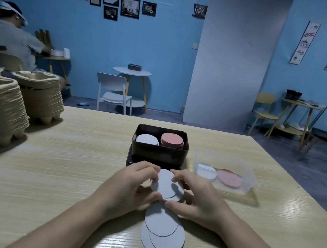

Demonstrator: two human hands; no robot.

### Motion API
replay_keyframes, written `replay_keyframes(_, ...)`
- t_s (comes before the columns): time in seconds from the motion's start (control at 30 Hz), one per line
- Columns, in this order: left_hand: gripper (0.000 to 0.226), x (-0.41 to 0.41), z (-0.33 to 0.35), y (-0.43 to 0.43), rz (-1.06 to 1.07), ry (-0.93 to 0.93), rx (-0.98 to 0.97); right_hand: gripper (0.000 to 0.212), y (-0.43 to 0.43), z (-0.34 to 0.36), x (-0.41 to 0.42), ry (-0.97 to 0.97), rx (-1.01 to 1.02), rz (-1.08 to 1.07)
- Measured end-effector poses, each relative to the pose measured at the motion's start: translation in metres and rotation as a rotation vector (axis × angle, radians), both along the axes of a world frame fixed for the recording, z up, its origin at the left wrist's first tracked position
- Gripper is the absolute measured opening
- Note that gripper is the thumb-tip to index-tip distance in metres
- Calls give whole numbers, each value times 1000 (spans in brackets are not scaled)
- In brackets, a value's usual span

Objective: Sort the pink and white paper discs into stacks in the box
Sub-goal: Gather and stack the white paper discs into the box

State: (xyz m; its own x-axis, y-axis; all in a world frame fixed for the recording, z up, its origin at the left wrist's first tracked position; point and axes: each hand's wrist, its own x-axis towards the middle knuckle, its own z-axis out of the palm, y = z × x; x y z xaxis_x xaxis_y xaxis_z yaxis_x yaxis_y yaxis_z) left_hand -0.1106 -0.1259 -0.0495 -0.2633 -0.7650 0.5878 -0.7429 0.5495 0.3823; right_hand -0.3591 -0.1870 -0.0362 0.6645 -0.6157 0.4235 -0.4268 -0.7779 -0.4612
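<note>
Presently both hands are curled about a small fan of white discs point(166, 186), held just above the table point(66, 164) near the front of the black box point(159, 153). The left hand point(131, 182) pinches the left edge between thumb and fingertips, and the right hand point(195, 198) grips the right edge likewise. Risk noted: the held discs are not squared (at least two edges show, offset), so a loosened pinch could let one slide out, or the bundle could catch the box wall and land skewed. Loose white discs point(161, 234) lie overlapped on the table between the wrists, where a dragging forearm could scatter them. Contents: the black box holds a white stack point(147, 139) on the left and a pink stack point(172, 139) on the right, side by side. A clear tub point(248, 182) to the right holds a white disc point(207, 171) and a pink disc point(229, 178), so far as can be told.
</note>
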Motion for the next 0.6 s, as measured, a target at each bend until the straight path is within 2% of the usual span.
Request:
replay_keyframes(0.3,24,-1,-4,-5,-138,75,41,37,1,0,1,-46,-56,84)
replay_keyframes(0.47,24,0,-1,-4,-143,109,79,35,0,-1,1,-50,-89,79)
replay_keyframes(0.6,26,-3,1,-2,-133,83,8,35,-1,-1,2,-4,-100,100)
